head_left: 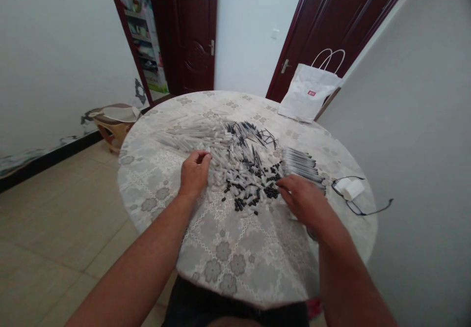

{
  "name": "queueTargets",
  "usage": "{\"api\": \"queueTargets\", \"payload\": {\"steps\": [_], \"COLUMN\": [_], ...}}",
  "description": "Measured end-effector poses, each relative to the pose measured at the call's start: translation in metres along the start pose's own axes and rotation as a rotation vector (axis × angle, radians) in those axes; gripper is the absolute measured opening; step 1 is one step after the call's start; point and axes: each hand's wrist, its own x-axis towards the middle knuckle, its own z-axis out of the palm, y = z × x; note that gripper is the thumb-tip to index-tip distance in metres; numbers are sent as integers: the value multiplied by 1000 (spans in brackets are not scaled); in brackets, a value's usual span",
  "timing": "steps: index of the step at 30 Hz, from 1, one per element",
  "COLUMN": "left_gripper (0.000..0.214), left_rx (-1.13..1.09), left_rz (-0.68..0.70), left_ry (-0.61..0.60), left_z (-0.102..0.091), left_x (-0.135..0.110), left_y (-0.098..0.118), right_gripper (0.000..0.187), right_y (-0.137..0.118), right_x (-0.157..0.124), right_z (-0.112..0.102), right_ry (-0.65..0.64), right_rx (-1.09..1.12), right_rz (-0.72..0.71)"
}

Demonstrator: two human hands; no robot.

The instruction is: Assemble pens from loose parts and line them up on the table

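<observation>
While my left fingers (204, 154) curl by pale tubes (200, 134), right fingers (287, 183) by black caps (271, 191), I can't tell their grip.

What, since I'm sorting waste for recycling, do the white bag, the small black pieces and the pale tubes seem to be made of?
White bag: probably matte paper, as it holds its shape with creased faces; coated fabric is possible. Small black pieces: likely dull moulded plastic, being dark and alike; rubber is possible. Pale tubes: likely translucent plastic, given their milky, straight, uniform look.
</observation>
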Motion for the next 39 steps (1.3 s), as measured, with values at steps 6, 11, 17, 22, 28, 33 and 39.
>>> {"api": "queueTargets", "payload": {"steps": [6,11,17,22,28,33,39], "left_gripper": [30,34,31,22,26,27,25], "left_rx": [231,255,228,255,179,68,-39], "left_rz": [266,206,162,169,157,91,25], "left_ry": [-167,-153,-138,-129,-171,-251,-213], "left_z": [6,5,6,6,1,-2,-1], "left_x": [-7,-6,-7,-11,-18,-23,-27], "left_y": [-7,-8,-9,-2,18,27,28], "right_gripper": [24,27,26,25,24,21,21], "right_y": [-71,-112,-129,-118,-101,-96,-62], "right_x": [66,108,133,118,81,68,66], "right_z": [29,49,64,66,64,72,73], "right_ry": [85,136,65,120,291,225,258], "right_rx": [52,45,-42,-49,201,325,296], "right_rz": [-111,-85,20,79,-26,-191,-33]}}
